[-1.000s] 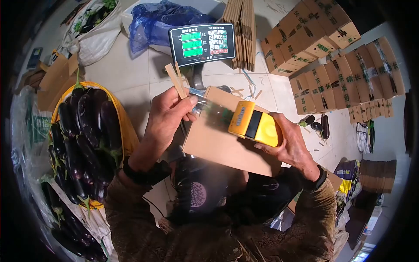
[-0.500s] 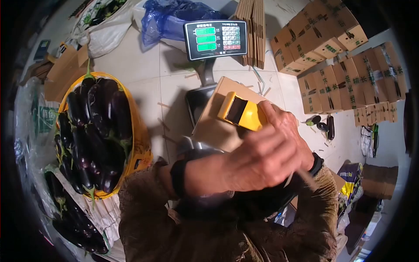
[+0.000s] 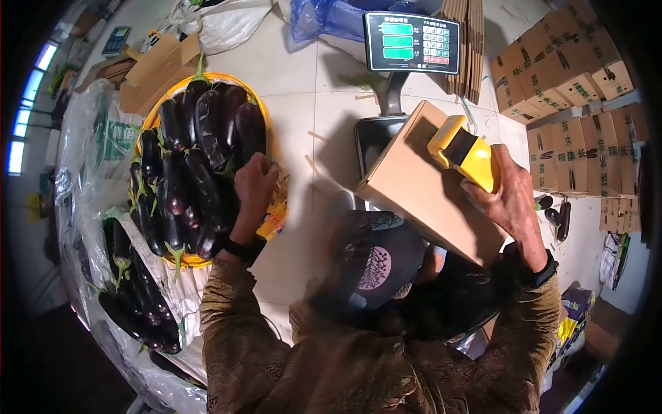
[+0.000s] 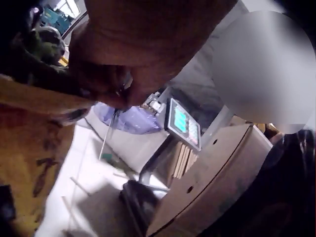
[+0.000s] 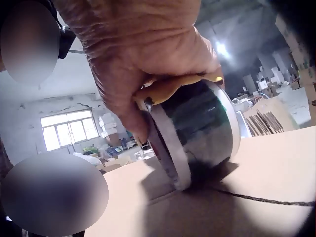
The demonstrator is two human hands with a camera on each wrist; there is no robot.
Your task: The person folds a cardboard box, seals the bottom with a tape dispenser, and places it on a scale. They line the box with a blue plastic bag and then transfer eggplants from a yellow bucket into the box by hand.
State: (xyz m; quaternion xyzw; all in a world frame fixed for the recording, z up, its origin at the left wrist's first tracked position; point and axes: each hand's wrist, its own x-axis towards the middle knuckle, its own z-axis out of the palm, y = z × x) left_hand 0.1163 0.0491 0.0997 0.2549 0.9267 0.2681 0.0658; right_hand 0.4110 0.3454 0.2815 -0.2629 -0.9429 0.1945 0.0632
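Gripping the yellow tape dispenser (image 3: 463, 150), right hand (image 3: 514, 200) has fingers wrapped round its body, roll pressed onto the cardboard box (image 3: 414, 186) directly under the fingertips (box sits on the scale (image 3: 412, 43)). Left hand (image 3: 254, 183) rests curled on the eggplants (image 3: 207, 131) in the yellow basket (image 3: 274, 214); can't tell whether those fingers hold anything.

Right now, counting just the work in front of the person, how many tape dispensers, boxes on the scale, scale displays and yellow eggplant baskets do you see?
Tape dispenser: 1
Box on the scale: 1
Scale display: 1
Yellow eggplant basket: 1
Total: 4
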